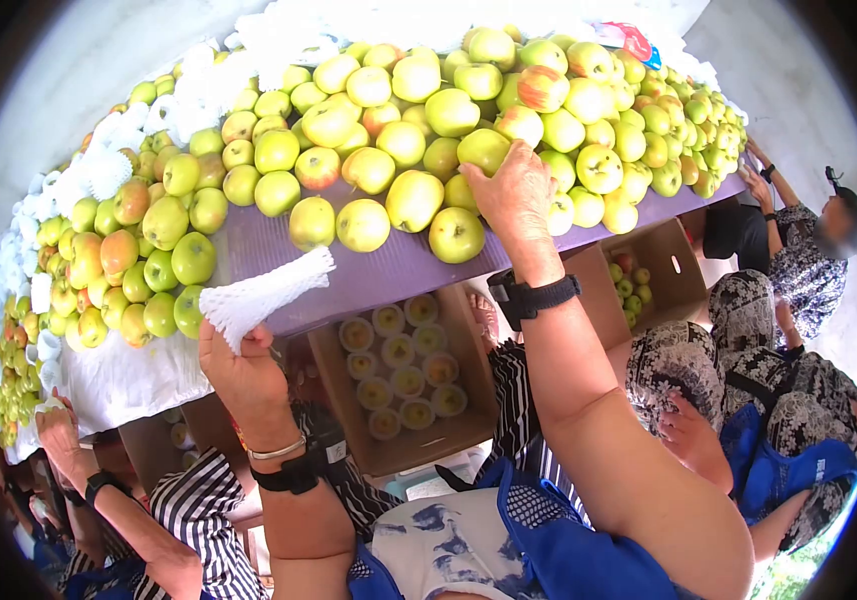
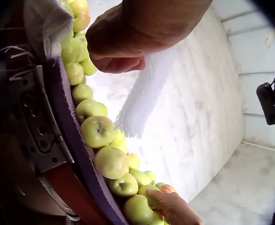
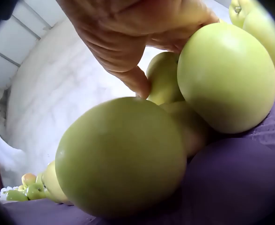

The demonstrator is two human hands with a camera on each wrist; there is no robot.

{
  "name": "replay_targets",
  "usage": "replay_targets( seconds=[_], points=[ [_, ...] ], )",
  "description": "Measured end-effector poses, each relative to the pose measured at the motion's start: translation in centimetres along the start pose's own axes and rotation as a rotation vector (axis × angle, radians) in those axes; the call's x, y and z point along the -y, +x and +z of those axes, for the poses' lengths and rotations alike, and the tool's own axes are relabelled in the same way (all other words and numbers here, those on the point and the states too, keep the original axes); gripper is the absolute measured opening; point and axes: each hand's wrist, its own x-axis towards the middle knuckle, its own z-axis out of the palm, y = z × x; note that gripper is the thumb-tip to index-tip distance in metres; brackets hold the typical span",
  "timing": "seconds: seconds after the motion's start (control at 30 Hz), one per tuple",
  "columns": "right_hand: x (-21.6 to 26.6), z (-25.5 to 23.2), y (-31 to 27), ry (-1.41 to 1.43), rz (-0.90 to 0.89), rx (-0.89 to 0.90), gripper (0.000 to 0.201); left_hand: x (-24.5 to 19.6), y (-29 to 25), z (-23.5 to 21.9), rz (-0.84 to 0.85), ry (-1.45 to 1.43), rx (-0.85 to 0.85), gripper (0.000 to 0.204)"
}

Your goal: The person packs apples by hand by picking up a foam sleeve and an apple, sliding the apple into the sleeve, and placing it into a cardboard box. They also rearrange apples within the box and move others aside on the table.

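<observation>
My left hand (image 1: 246, 380) pinches a white foam net sleeve (image 1: 267, 293) in front of the purple-covered table edge (image 1: 349, 288). In the left wrist view the sleeve (image 2: 144, 101) hangs out past the curled fingers. Up in the pile, my right hand (image 1: 517, 195) has its thumb and fingers around a yellow-green apple (image 1: 484, 150). Seen from the right wrist, that apple (image 3: 163, 79) sits between thumb and fingers, behind two nearer apples, and part of it is hidden. Other apples (image 1: 415, 200) lie close on the left of this hand.
Below the table stands a cardboard box (image 1: 469, 420) with cupped or sleeved apples in rows. Another box (image 1: 664, 265) holds loose apples. White foam sleeves (image 1: 109, 175) are heaped along the back and left. Other people's hands (image 1: 59, 430) work at both ends of the table.
</observation>
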Motion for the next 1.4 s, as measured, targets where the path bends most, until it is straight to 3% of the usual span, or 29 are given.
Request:
replay_targets(
  seconds=[0.13,0.23,0.33,0.47,0.57,0.6,0.87,0.97,1.07,1.27,1.37,1.4],
  points=[
    [-0.1,0.2,0.5,0.114,-0.016,-0.011,0.059,-0.1,0.1,-0.1,0.000,0.010,0.010,0.018],
    [-0.2,0.0,0.5,0.281,-0.084,-0.123,0.058,-0.2,0.0,0.0,0.009,0.008,-0.017,0.017],
    [0.0,-1.0,-0.1,0.850,-0.202,-0.064,0.057,-0.2,0.1,-0.2,0.028,0.074,-0.034,0.018],
    [1.4,-1.5,-1.5,1.786,-0.189,0.435,0.051,-0.1,-0.1,0.1,0.119,0.072,-0.135,0.012],
    [2.7,-1.7,-3.0,1.999,-0.181,0.744,0.053,-0.5,-0.1,0.7,0.161,0.098,-0.230,0.012],
    [3.3,-2.0,-3.5,2.033,-0.109,0.843,0.053,-0.6,-0.1,1.0,0.169,0.107,-0.258,0.012],
    [6.7,-0.6,-6.1,2.203,-0.100,1.292,0.048,0.4,0.5,0.7,0.144,0.173,-0.230,0.013],
    [7.4,-1.0,-6.9,2.296,0.089,1.417,0.049,0.5,0.5,0.7,0.141,0.147,-0.218,0.013],
    [7.8,-0.9,-7.0,2.291,0.077,1.494,0.052,0.4,0.6,0.9,0.131,0.127,-0.203,0.014],
    [8.6,-3.0,-9.2,1.955,-0.077,1.409,0.058,0.2,0.4,1.1,0.128,0.208,-0.231,0.009],
    [9.3,-4.3,-10.2,1.719,-0.147,1.220,0.065,0.7,0.5,0.8,0.151,0.216,-0.251,0.009],
    [9.5,-4.7,-10.1,1.695,-0.114,1.309,0.070,0.8,0.5,1.1,0.164,0.207,-0.265,0.010]
  ],
)
